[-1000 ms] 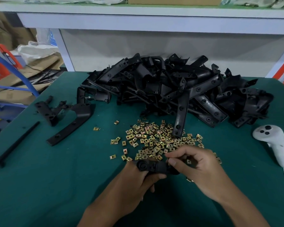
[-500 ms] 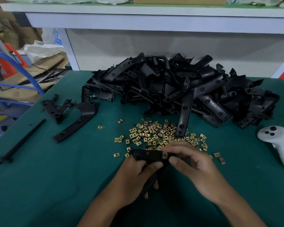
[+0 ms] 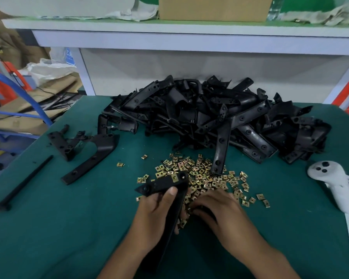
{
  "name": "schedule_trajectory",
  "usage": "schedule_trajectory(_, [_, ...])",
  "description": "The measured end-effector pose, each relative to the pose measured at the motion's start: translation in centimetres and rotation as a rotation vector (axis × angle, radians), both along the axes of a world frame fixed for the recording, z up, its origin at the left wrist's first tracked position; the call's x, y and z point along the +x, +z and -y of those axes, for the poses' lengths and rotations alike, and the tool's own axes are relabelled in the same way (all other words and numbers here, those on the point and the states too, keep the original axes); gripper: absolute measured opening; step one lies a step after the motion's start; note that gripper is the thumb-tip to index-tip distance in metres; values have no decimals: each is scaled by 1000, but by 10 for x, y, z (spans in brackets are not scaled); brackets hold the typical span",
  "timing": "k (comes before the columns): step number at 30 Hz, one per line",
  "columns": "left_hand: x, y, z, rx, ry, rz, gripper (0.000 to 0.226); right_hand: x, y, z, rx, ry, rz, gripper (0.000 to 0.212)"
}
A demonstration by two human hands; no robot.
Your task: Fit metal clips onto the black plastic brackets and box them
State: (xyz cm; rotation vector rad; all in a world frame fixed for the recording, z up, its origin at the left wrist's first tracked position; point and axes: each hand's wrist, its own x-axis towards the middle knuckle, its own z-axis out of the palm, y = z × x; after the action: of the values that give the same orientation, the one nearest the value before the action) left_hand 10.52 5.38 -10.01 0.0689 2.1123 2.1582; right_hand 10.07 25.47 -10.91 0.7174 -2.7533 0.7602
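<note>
My left hand (image 3: pixel 156 213) grips a black plastic bracket (image 3: pixel 163 185) near its bend, with one brass-coloured metal clip (image 3: pixel 175 177) fitted at its upper end. My right hand (image 3: pixel 218 210) lies palm down beside it, fingers curled down onto the near edge of a loose pile of metal clips (image 3: pixel 199 174); whether it pinches one is hidden. A big heap of black brackets (image 3: pixel 220 119) fills the back of the green table (image 3: pixel 69 228).
Two separate brackets (image 3: pixel 91 156) and a thin black rod (image 3: pixel 22 183) lie at the left. A white handheld controller (image 3: pixel 334 181) lies at the right edge. A white shelf with a cardboard box (image 3: pixel 214 7) runs behind the heap.
My right hand has left the bracket and dropped onto the clip pile. My left hand has tilted the bracket up, and a clip now shows on its end. The camera has moved closer.
</note>
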Motion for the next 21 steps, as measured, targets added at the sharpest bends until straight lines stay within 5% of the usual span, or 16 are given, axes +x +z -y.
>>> schedule_trajectory(12, [5, -3, -6, 20, -309, 18, 44, -4, 9, -8, -434, -250, 43, 21])
schedule_trajectory(21, [10, -6, -13, -14, -467, -13, 29, -4, 25, -8, -1027, -135, 619, 21])
